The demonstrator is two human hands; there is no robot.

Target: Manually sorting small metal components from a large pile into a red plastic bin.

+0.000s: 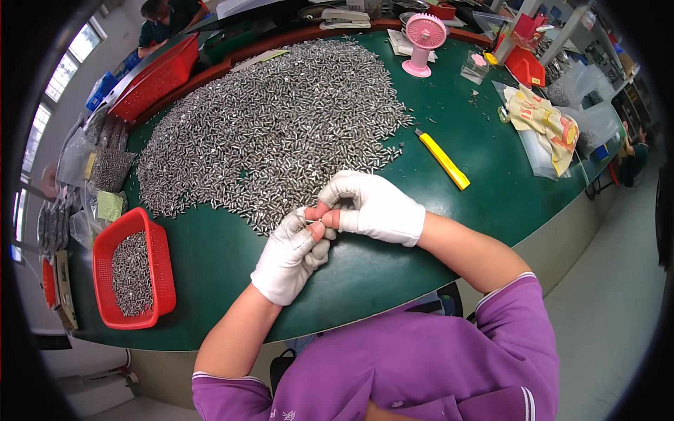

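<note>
White gloves with bare fingertips cover both of my hands. My left hand [289, 258] and my right hand [379, 210] meet at the near edge of a big heap of small silvery metal parts [274, 119]. Fingertips of both hands pinch one tiny metal part [311, 222] between them; the fingers hide most of it, so its exact shape does not show. The heap spreads over the green tabletop [421, 259]. To the left, a red plastic basket [168, 274] holds more of the same kind of parts.
A yellow utility knife [444, 161] lies right of the heap. Behind it stand a pink fan [423, 45] and a small clear box [474, 68]. A printed cloth [540, 123] rests at the right edge. Bagged parts [111, 168] line the left, near another red basket [158, 81]. A person [168, 24] sits beyond.
</note>
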